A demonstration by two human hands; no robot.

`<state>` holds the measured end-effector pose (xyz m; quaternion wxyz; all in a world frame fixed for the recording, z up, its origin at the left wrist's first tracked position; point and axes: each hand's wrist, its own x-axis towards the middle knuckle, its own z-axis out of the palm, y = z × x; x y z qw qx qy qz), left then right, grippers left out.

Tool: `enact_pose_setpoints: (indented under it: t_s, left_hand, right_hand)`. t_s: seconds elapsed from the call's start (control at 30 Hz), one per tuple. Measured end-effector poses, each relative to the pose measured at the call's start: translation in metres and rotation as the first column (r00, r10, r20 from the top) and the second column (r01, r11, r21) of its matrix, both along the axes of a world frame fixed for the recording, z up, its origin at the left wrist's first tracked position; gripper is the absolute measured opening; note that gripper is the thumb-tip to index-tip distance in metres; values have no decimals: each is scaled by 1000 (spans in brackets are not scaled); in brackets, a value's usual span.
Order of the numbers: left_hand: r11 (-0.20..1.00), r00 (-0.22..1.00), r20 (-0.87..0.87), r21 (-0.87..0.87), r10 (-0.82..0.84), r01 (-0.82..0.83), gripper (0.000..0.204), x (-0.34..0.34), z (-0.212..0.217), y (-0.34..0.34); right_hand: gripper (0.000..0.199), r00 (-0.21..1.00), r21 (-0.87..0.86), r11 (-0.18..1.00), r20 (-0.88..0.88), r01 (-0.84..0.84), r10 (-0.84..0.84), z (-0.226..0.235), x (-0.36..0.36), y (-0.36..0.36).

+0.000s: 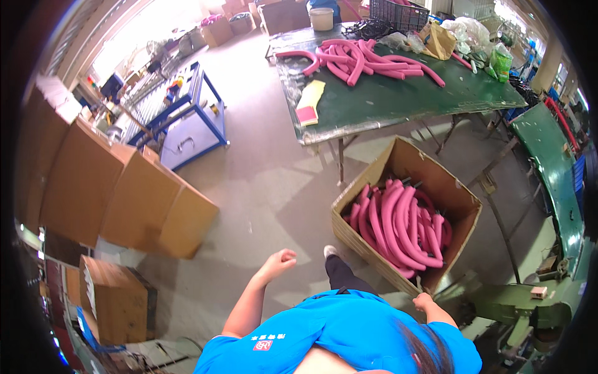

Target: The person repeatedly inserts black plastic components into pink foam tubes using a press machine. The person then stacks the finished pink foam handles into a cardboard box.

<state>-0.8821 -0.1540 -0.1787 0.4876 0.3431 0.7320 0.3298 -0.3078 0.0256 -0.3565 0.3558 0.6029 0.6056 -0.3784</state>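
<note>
Worn, open cardboard box [430,163] on the floor beside a green table [398,100]; curved pink tubes [391,221] fill it; right hand [423,302] curled at its near corner — grip unclear; left hand [277,265] half-curled — empty.

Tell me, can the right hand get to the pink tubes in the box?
Probably yes: the right hand is by the near corner of the cardboard box, and the open top leaves the pink tubes uncovered. It would just need to go over the near wall.
</note>
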Motion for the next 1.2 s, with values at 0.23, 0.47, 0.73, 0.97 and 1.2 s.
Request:
enact_pose_setpoints:
  t_s: [0.23,0.47,0.73,0.97,1.2]
  left_hand:
    - [794,947,-247,-608,-207,16,32,-147,-78,-89]
    - [723,966,-184,-642,180,-257,32,-224,-86,-103]
    - [817,946,-242,-485,216,-311,35,-435,-87,11]
    - [909,883,-425,-256,199,-328,32,-697,-37,196]
    - [994,914,-405,-85,24,-64,35,-745,17,434]
  right_hand:
    - [38,779,311,905,-473,-289,412,26,-304,142]
    - [27,560,461,877,-695,-135,452,129,-584,280]
    - [17,594,282,906,-803,314,44,118,-776,377]
    - [31,604,813,569,-518,126,606,138,-890,505]
    - [38,818,929,278,44,-244,573,140,-997,700]
